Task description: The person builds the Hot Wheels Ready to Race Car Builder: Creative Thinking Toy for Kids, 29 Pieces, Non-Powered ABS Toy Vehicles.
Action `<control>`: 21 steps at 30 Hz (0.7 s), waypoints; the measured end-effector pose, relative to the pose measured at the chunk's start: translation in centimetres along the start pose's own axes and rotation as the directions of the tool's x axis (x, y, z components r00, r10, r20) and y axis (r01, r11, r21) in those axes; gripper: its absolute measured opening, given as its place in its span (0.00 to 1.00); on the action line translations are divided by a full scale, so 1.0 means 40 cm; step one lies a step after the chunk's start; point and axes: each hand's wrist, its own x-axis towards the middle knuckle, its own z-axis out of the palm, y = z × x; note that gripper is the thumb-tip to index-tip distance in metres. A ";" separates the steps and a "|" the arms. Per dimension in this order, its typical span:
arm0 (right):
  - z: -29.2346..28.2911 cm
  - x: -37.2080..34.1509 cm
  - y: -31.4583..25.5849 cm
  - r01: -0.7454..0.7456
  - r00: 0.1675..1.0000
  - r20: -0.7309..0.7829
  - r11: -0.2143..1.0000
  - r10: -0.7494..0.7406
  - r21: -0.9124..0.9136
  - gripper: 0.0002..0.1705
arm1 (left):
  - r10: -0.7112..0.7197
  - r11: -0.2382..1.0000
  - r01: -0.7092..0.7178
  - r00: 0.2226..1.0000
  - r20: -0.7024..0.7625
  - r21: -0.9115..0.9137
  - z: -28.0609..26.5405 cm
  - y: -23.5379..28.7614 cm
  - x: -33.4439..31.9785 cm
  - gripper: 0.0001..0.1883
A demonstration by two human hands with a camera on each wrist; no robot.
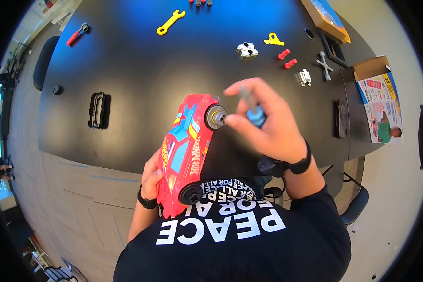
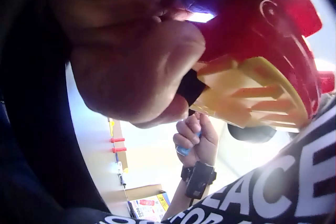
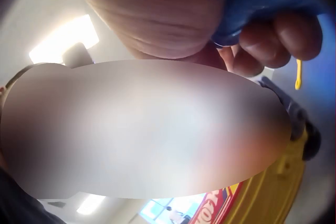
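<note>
My left hand [image 1: 151,181] grips the tail end of a red Hot Wheels toy car [image 1: 181,145], tilted above the table's near edge. One wheel [image 1: 215,116], grey with a yellow ring, faces my right hand [image 1: 279,124]; a small grey piece stands out at its hub. The right thumb tip is right at that piece. Curled fingers of the same hand hold a screwdriver with a blue handle [image 1: 255,116], its grey shaft blurred; the blue handle [image 3: 262,3] also shows in the right wrist view. The second visible wheel [image 1: 191,194] is black.
On the dark table lie a yellow wrench [image 1: 171,22], a red-handled ratchet [image 1: 78,34], a black frame part [image 1: 97,110], a silver engine piece [image 1: 247,50], red bolts [image 1: 290,64] and a grey cross wrench [image 1: 324,66]. An open printed box [image 1: 379,98] stands at the right.
</note>
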 end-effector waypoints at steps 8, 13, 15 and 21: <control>-0.099 -0.079 0.015 -0.078 0.997 -0.044 0.823 0.065 -0.563 0.27 | 0.037 0.999 -0.037 0.999 0.019 0.005 0.012 -0.004 0.002 0.44; -0.118 -0.112 -0.065 0.029 0.996 -0.049 0.778 -0.077 -0.628 0.24 | 0.049 0.998 -0.049 0.999 0.001 0.037 0.036 -0.003 0.013 0.44; -0.120 -0.118 -0.067 0.111 0.979 -0.069 0.790 -0.190 -0.603 0.23 | 0.040 0.998 -0.040 0.999 0.002 0.044 0.044 0.002 0.016 0.44; -0.108 -0.092 -0.036 0.278 0.936 0.049 0.647 -0.348 -0.710 0.21 | 0.017 0.997 -0.018 1.000 0.012 0.068 0.062 0.012 0.010 0.45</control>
